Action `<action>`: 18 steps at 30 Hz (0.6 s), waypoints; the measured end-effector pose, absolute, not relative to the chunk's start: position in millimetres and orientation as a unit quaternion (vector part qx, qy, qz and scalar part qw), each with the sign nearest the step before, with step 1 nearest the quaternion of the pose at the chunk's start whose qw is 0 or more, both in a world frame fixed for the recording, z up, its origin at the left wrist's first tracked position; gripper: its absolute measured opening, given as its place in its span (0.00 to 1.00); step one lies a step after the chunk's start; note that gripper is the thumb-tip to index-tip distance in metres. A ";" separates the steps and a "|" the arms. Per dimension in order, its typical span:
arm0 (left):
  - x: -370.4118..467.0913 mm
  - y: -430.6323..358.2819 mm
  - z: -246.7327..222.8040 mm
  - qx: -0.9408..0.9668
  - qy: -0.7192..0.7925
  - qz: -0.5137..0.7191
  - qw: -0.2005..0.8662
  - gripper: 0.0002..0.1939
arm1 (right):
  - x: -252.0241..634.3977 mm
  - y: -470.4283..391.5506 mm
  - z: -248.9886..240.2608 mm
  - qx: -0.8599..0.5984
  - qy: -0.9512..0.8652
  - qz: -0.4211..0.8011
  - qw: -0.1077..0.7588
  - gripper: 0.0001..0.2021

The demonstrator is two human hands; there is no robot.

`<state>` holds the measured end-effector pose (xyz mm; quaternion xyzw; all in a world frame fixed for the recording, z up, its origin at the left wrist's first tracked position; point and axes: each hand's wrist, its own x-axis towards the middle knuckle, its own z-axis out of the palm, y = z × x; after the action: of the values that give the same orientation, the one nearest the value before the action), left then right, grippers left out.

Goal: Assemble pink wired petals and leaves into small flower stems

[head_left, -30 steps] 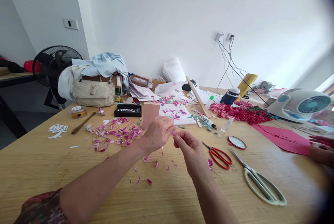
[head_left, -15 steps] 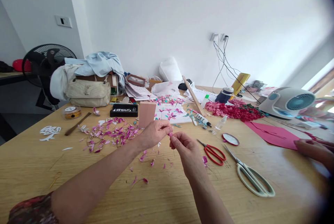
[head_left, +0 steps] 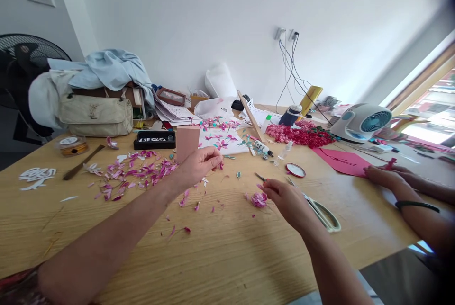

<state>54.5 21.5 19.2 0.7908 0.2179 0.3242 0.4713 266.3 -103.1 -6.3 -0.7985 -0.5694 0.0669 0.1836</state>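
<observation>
My left hand [head_left: 201, 165] is closed in a pinch above the middle of the table, with a small pink petal piece [head_left: 221, 165] showing at its fingertips. Farther right, my right hand [head_left: 284, 197] is closed over the handles of the small red-handled scissors [head_left: 261, 177]; only their dark blades stick out, and the handles are hidden. Just left of that hand lies a pink petal cluster [head_left: 259, 200]. Large pale-green-handled scissors [head_left: 325, 215] lie partly behind my right hand. Loose pink petals [head_left: 156, 172] with thin wires are scattered left of my left hand.
A pinkish block [head_left: 187, 143] stands behind my left hand, beside a black tray [head_left: 154, 139]. Finished-looking flowers lie on white paper [head_left: 231, 144]. Farther right are a round red-rimmed lid [head_left: 295, 170], red paper [head_left: 341, 162], a small fan [head_left: 362, 122] and another person's hands [head_left: 384, 174].
My hands have parted. The right one has moved right and down onto the red-handled scissors; the left keeps its pinch on the pink piece. The view has turned right.
</observation>
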 end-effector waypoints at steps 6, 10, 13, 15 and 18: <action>49.1 21.6 29.1 0.803 0.240 0.288 0.463 0.11 | 277.9 -105.0 -33.5 -0.834 -0.547 0.043 0.048 0.10; 41.8 24.9 38.4 0.806 0.232 0.311 0.447 0.10 | 278.5 -104.0 -35.8 -0.844 -0.534 0.036 0.034 0.11; 36.3 27.0 45.0 0.803 0.227 0.326 0.443 0.11 | 280.0 -105.0 -27.5 -0.850 -0.525 0.020 0.030 0.10; 32.4 28.1 49.0 0.806 0.223 0.341 0.429 0.11 | 277.4 -103.2 -20.2 -0.841 -0.537 0.002 0.058 0.09; 26.3 28.7 54.2 0.798 0.225 0.384 0.407 0.12 | 261.9 -90.2 -9.8 -0.798 -0.589 -0.004 0.128 0.08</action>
<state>26.3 28.7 54.2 0.7977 0.2245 0.3842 0.4071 261.9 -90.2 -9.8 -0.7981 -0.5886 -0.0036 0.1284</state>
